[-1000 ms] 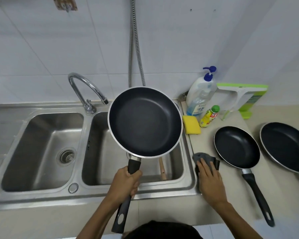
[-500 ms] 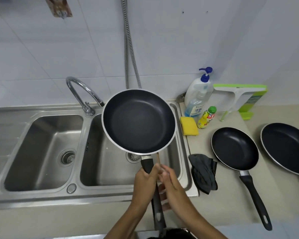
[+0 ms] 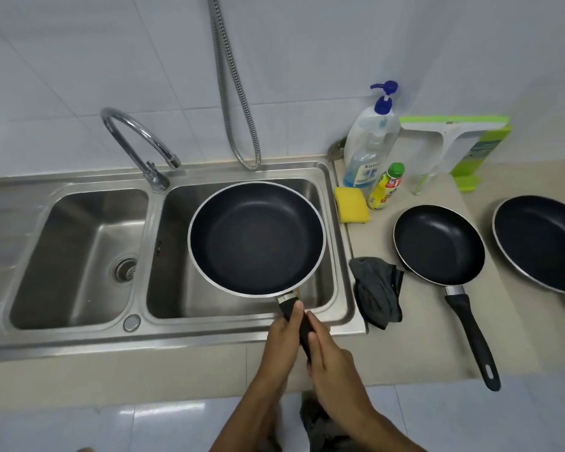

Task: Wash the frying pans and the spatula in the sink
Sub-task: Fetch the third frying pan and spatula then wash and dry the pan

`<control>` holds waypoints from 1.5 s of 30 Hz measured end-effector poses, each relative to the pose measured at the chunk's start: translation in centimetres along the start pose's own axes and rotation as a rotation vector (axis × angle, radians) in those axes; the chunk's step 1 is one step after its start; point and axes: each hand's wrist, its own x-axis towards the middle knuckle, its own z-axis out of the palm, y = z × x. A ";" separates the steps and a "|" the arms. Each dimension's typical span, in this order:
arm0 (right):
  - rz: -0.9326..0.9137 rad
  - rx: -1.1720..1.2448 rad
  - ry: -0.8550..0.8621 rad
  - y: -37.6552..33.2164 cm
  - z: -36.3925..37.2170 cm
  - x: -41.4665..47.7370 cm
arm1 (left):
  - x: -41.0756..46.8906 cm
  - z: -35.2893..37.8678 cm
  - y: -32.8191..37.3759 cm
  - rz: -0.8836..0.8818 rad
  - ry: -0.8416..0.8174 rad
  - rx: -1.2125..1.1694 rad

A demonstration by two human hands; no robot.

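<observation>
Both hands are closed around the black handle of one frying pan (image 3: 256, 238), low in the middle of the frame: the left hand (image 3: 282, 337) grips higher, close to the pan body, and the right hand (image 3: 328, 349) wraps the handle just below it, the two hands touching. This pan is above the hands, over the right basin of the steel double sink (image 3: 79, 334), with its open side up. Its inside is dark and matt, with a thin silver rim.

At the right of the frame, two more dark pans lie on the beige counter (image 3: 431, 340): the large pan (image 3: 542, 243) cut by the right edge, and the smaller pan (image 3: 439, 244) with its long handle pointing down. Between the sink and the smaller pan lies a crumpled grey cloth (image 3: 377, 290). Above it, near the wall, are a yellow sponge (image 3: 351, 208) and a small yellow bottle (image 3: 385, 187).
</observation>
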 end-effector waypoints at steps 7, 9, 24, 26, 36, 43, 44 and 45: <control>-0.070 -0.025 0.101 0.1 1.5 -3.1 | -2.3 -2.4 -1.6 0.026 -0.153 -0.032; -0.097 0.004 0.139 -0.3 1.7 -4.2 | -2.8 -2.4 -1.9 0.046 -0.144 -0.025; -0.152 0.272 0.244 3.3 -9.8 -10.5 | -7.4 10.3 -0.2 0.293 -0.317 0.077; -0.187 0.253 0.282 5.5 -13.5 -12.1 | -8.9 14.8 -0.3 0.326 -0.351 0.086; -0.147 0.152 0.525 18.4 -33.8 -20.9 | -14.9 41.0 -2.8 0.320 -0.562 0.099; -0.021 0.142 0.712 25.9 -46.0 -22.9 | -14.7 57.2 -3.3 0.175 -0.718 0.139; -0.011 0.146 0.734 27.0 -47.7 -22.6 | -14.1 59.5 -3.2 0.152 -0.723 0.148; 0.005 0.153 0.752 28.0 -49.2 -22.3 | -13.7 61.6 -3.2 0.131 -0.724 0.164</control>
